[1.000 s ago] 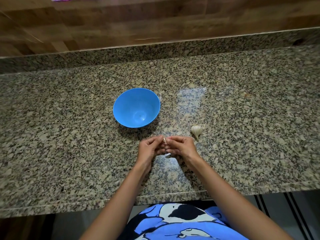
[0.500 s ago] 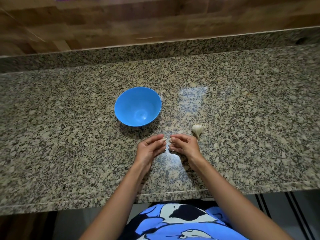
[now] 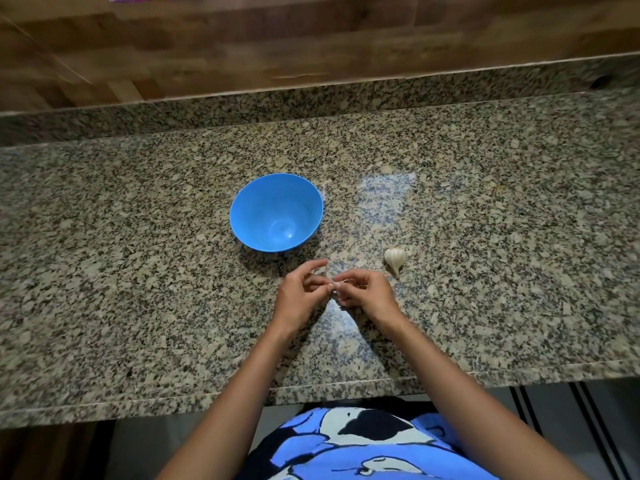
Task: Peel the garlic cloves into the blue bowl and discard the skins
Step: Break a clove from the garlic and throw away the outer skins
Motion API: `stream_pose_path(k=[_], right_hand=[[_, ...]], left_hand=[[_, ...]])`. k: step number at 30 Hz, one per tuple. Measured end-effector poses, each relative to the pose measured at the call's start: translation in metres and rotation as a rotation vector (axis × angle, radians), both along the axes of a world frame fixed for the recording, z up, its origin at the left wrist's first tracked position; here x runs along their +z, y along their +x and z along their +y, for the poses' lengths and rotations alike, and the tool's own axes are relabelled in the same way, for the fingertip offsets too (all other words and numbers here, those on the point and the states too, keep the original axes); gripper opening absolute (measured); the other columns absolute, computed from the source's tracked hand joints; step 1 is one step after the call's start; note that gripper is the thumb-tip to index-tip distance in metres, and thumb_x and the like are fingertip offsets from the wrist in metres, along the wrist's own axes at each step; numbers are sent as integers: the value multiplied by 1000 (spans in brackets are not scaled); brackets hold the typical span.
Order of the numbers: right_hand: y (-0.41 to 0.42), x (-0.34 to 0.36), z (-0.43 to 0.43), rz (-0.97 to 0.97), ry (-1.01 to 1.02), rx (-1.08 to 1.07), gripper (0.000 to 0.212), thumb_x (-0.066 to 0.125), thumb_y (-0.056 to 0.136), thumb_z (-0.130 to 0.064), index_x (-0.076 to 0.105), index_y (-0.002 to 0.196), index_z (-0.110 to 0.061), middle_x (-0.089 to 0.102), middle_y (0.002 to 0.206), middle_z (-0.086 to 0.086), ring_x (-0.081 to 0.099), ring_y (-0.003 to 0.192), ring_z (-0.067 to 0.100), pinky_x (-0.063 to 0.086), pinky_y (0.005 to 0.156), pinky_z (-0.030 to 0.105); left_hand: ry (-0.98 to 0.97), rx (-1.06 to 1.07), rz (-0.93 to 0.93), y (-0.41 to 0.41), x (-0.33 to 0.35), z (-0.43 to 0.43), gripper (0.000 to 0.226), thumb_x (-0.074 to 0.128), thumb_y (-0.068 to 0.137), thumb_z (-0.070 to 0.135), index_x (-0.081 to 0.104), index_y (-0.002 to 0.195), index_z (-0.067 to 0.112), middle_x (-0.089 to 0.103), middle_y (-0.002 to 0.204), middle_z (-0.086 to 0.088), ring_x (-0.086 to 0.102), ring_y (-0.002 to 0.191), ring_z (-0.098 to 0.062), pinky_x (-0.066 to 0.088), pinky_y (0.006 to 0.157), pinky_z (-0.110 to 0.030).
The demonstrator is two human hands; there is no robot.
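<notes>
Countertop of speckled grey-and-beige polished granite point(image 3: 138, 271) fills most of my view, with a low upstand of the same stone along its far edge. Behind that rises a wall of brown wood-look panels point(image 3: 311, 39). At the bottom, close under me, is my blue, white and black patterned shirt point(image 3: 363, 441).

On the stone stands the round blue plastic bowl point(image 3: 249, 209), upright, a little left of centre and beyond my hands. My left hand point(image 3: 298, 297) and right hand point(image 3: 369, 294) meet in front of it, nearer to me, low over the counter. Whether either wrist rests on the stone I cannot tell. The whole white garlic bulb point(image 3: 394, 258) lies on its side on the counter, right of the bowl and just beyond my right hand, apart from it, with its pointed end turned toward me.

Between my two hands is the small pale garlic clove point(image 3: 335, 285). My grip on it is narrow. The fingertips of my left hand pinch it from the left, with the forefinger lifted free and pointing toward the bowl. My right thumb and forefinger pinch it from the right, and the other right fingers curl under. The clove sits right at the meeting of the fingertips, near the bowl's near side but outside it. It is too small for me to tell skin from flesh.
</notes>
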State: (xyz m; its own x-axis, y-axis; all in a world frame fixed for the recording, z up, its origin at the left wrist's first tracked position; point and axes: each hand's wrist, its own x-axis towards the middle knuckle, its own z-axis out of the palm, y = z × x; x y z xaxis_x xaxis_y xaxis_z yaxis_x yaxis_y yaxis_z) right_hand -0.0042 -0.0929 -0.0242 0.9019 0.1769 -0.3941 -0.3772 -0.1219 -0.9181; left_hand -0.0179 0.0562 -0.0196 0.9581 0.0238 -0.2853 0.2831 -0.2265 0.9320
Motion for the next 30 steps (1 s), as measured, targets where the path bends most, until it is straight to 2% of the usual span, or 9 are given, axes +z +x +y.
stream_pose_path(k=[7,10,14,17,24,25,27,29,30], right_hand=[[-2,0,-7,100,130,-206,13,64,83,0,66,94,5,66,68,12,62,55,15,57,58,24],[-1,0,-16,152,131,-313,14,65,81,1,67,94,4,68,80,18,65,65,22,59,66,28],[-3,0,-22,241,189,-390,14,63,80,3,68,93,0,70,88,16,68,76,25,58,66,25],[-7,2,-27,301,236,-465,11,61,82,5,68,89,-1,71,82,15,68,72,24,58,62,23],[-12,-5,-45,252,198,-633,14,63,80,4,66,93,3,70,86,15,69,73,23,58,62,21],[-12,-5,-46,247,210,-654,13,63,80,5,66,93,3,70,87,15,69,73,22,57,61,19],[-14,-7,-46,242,225,-666,12,62,81,6,66,92,3,69,88,15,70,71,19,56,60,17],[-17,-7,-44,241,231,-661,10,62,81,7,65,89,2,68,87,15,69,69,17,56,60,17],[-19,-7,-42,241,231,-663,9,62,81,7,66,88,1,68,87,15,69,68,16,55,60,17]], left_hand=[[239,116,-112,-1,-9,14,39,67,84,6,61,120,21,71,96,7,67,85,-3,56,78,-21],[420,166,-151,-4,-19,28,32,65,86,9,65,116,20,70,104,2,65,89,-8,56,83,-28],[604,92,-254,-9,-19,23,37,56,90,5,60,123,19,61,123,-2,54,113,-12,41,98,-23],[563,43,-378,-14,-12,0,44,51,89,-4,53,127,18,55,132,0,46,122,-8,30,109,-26],[607,-279,-269,3,-22,-39,42,34,102,25,33,144,22,27,153,5,23,141,-10,12,113,-24],[634,-347,-281,5,-26,-41,43,33,102,27,32,145,23,25,154,4,22,142,-11,14,113,-26],[740,-487,-390,5,-29,-41,39,42,100,24,43,139,21,36,149,-3,36,136,-18,35,108,-35],[839,-590,-569,0,-31,-36,30,57,91,10,58,121,10,57,127,-13,58,112,-27,57,82,-41],[845,-616,-648,-3,-32,-30,24,58,86,5,63,110,5,64,113,-14,63,98,-28,59,70,-39]])
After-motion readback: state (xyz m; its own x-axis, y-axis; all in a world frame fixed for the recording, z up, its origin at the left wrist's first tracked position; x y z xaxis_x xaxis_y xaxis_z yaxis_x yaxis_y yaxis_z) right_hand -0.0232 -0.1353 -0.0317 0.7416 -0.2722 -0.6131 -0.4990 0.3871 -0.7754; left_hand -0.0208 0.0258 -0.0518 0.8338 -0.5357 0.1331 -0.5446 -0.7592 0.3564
